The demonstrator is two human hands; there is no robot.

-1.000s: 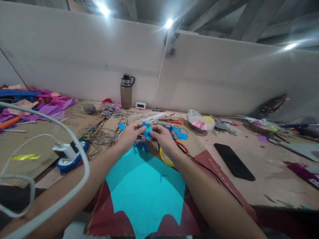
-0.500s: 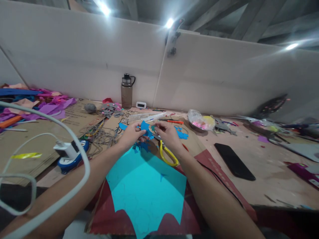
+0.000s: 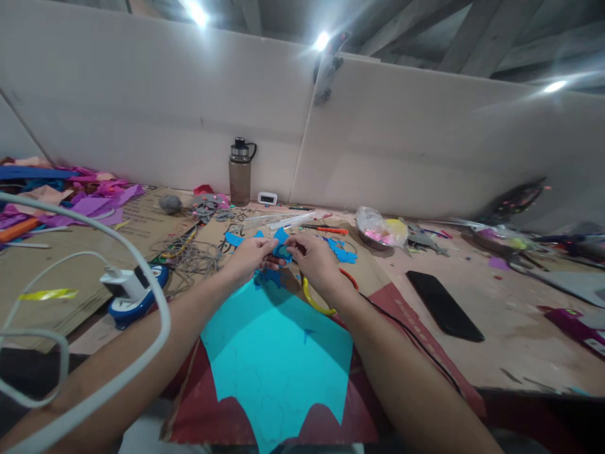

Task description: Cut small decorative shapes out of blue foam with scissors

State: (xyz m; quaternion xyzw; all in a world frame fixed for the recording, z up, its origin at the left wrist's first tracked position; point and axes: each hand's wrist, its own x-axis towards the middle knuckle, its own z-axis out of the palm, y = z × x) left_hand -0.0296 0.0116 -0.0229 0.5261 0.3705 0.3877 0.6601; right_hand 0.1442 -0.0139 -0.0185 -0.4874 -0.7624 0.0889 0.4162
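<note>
A small blue cut-out piece is held up over the middle of the table, its material unclear. My left hand pinches it from the left. From the right, my right hand closes its fingertips on the piece's other edge, over a darker teal patch. Beneath my right hand lie scissors with a yellow handle, mostly covered by the hand. A large turquoise sheet with scalloped edges lies below both hands. Blue scraps rest at its top edge.
More blue cut-outs lie right of my hands. A black phone sits farther right. Tangled grey cord, a blue power strip and a looping white cable are on the left. A bottle stands at the back.
My right hand has moved slightly left, bringing its fingertips and the teal bit onto the blue piece. The hands are closer together, and the scissors sit lower beneath the right hand.
</note>
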